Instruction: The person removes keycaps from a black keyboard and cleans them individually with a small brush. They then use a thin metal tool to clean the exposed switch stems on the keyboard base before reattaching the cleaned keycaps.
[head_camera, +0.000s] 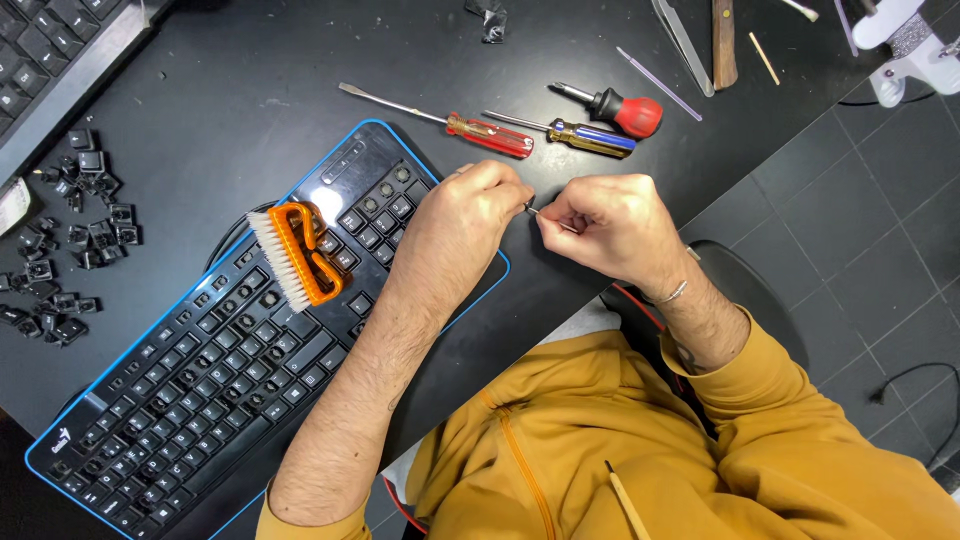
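Overhead, seen looking down: left hand (470, 215) and right hand (610, 225) brought close together above the dark bench (220, 90), both pinched shut on a thin metal pin (540, 214) spanning between their fingertips, just beside the blue-edged keyboard (240, 370); orange brush (298, 255) laid on its keys.

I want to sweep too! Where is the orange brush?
In the head view, the orange plastic brush with white bristles lies on the blue-edged black keyboard, left of the left hand.
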